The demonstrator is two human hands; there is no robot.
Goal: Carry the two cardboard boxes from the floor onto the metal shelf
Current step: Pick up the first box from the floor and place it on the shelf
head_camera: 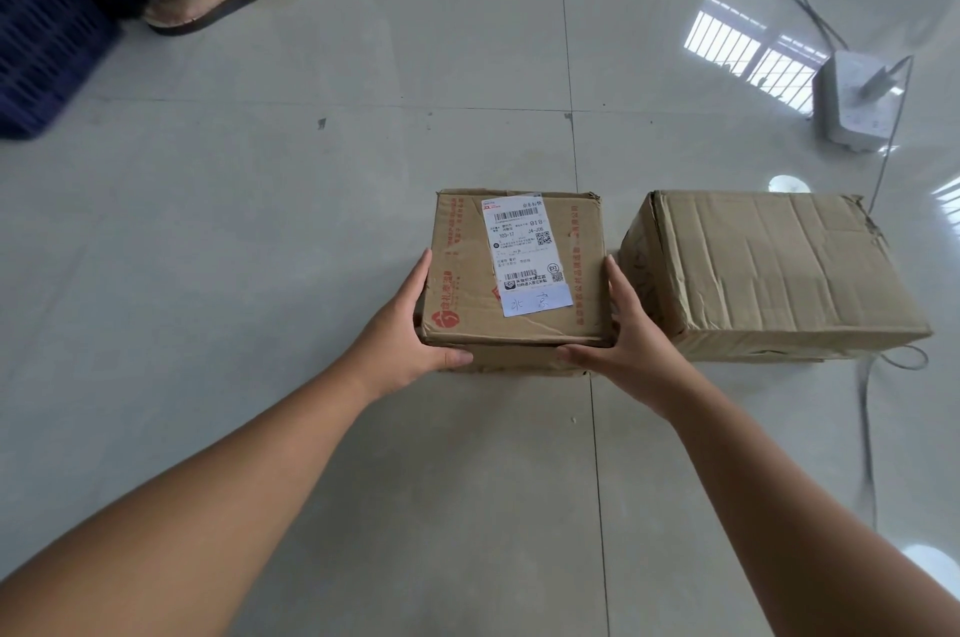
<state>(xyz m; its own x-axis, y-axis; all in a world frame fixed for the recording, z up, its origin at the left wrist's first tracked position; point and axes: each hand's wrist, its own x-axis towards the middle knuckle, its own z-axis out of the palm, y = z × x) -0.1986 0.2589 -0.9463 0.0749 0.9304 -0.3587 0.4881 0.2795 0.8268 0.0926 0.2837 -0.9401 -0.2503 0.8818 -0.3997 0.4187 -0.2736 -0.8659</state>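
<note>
A small cardboard box (462, 272) with red print and a white shipping label sits on the tiled floor at the centre. My left hand (402, 340) grips its left side, thumb on the front face. On its right side my right hand (623, 345) holds it, thumb also on the front. A larger, creased plain cardboard box (779, 272) lies on the floor just to the right, untouched. The metal shelf is not in view.
A dark blue plastic crate (41, 38) stands at the far left, with another person's sandalled foot (202, 2) beside it. At the right, a white power strip (852, 101) lies on the floor, its cables (867, 428) trailing past the larger box.
</note>
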